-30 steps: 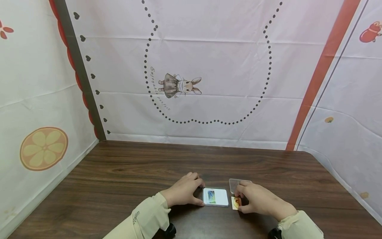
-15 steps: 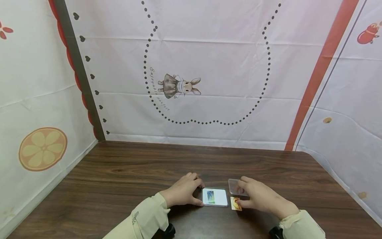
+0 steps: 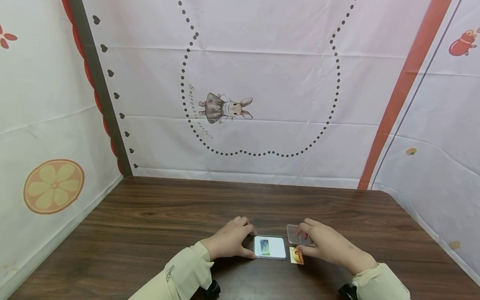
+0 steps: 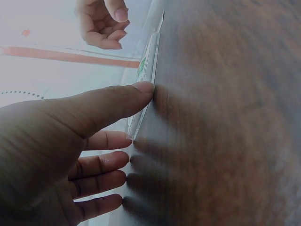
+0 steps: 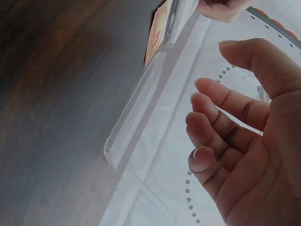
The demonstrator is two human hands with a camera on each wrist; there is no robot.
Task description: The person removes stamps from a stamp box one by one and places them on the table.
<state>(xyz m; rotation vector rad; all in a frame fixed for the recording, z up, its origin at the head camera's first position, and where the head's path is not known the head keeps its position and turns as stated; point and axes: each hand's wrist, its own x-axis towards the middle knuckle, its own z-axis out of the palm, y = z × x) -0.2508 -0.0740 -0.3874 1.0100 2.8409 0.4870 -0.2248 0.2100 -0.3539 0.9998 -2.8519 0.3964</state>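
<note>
A shallow clear plastic case [image 3: 270, 247] lies on the table with a white card in it, printed with a blue-green picture. My left hand [image 3: 230, 238] holds its left end, thumb at the near corner and index finger at the far one. In the left wrist view the thumb [image 4: 141, 87] presses on the case's edge. My right hand [image 3: 324, 242] hovers with loosely bent fingers and nothing between them. Below it lie a clear plastic lid [image 3: 293, 235] and a small card [image 3: 296, 256] with an orange-yellow picture. The right fingers partly hide the lid in the head view.
The dark wood-grain table [image 3: 180, 208] stretches away to a white printed cloth [image 3: 285, 91] hanging behind it. Similar cloths hang at the left [image 3: 48, 125] and right [image 3: 438, 166].
My right hand has let go of the small orange-yellow card and risen slightly off it towards the lid. The card stays flat on the table. My left hand and the case have not moved.
</note>
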